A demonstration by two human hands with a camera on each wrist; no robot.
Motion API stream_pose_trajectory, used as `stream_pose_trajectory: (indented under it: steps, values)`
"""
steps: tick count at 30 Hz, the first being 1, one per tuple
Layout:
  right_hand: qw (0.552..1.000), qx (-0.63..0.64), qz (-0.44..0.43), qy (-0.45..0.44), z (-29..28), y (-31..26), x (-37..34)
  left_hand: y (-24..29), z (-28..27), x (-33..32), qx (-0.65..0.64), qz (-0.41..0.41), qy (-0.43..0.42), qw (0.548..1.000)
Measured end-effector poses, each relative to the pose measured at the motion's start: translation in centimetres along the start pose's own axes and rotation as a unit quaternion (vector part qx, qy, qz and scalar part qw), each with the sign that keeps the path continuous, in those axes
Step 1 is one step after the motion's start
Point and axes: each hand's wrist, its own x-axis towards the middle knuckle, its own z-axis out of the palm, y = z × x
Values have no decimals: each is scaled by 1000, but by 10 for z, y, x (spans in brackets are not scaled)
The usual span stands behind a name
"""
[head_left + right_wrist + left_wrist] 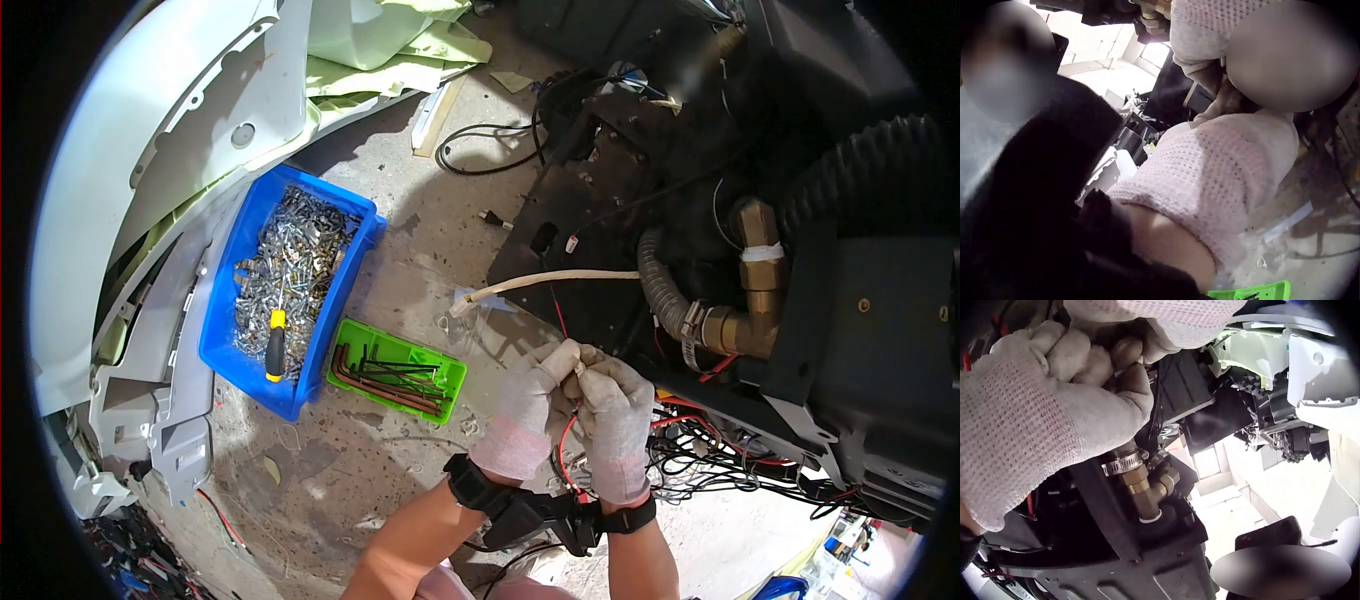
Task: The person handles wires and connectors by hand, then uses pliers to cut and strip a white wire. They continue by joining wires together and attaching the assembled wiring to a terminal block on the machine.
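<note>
White gloves meet at close quarters as a person's left hand (530, 395) and right hand (614, 400) come together, fingers curled and pinching at one spot. Gripped there, it seems, is the end of a red wire (566, 440), though the fingertips hide most of it; the rest drops between the two hands, just below the fingers.

Tight space marks the right side: the edge of a black machine (590, 215) runs just beyond the fingers and on to their right, where a brass elbow (766, 300) joins a ribbed hose (660, 280). Loose cables (720, 470) tangle near the right hand, below that edge. A pale tube (555, 276) juts out over the floor, ahead of the fingers and apart from them.

More room lies to the left, where gritty floor (340, 490) separates the fingers from a green tray (453, 382) holding black and brown hex keys (385, 383). Farther left, just past the tray, a blue bin (245, 383) is heaped with screws (300, 235), a yellow-and-black screwdriver (275, 348) lying on top. Pale panels (225, 100) stand beyond the bin, farthest from the fingers.
</note>
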Motion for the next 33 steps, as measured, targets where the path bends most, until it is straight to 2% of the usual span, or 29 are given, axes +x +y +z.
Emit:
stream_pose_trajectory:
  steps: [4,9,11,13,15,16,25,33]
  values:
    - [1000,0,-8,-2,1,1,2,-1,-1,1,12,10,12,1000]
    - [997,64,-18,-38,0,6,4,-3,-7,3,13,3,27,1000]
    - [999,37,-1,-36,2,-1,1,-3,-9,2,20,-1,32,999]
    - [999,10,16,-35,-1,1,0,-4,-16,2,52,31,-42,997]
    - [991,-93,-46,-87,-15,10,-1,2,-16,-1,53,32,-63,996]
    - [991,-95,-47,-87,-17,11,-3,4,-16,-2,56,32,-83,994]
    - [980,-152,-86,-91,-21,17,-5,4,-28,8,42,1,-140,989]
    - [977,-167,-107,-78,-18,19,-5,5,-31,9,80,33,-153,984]
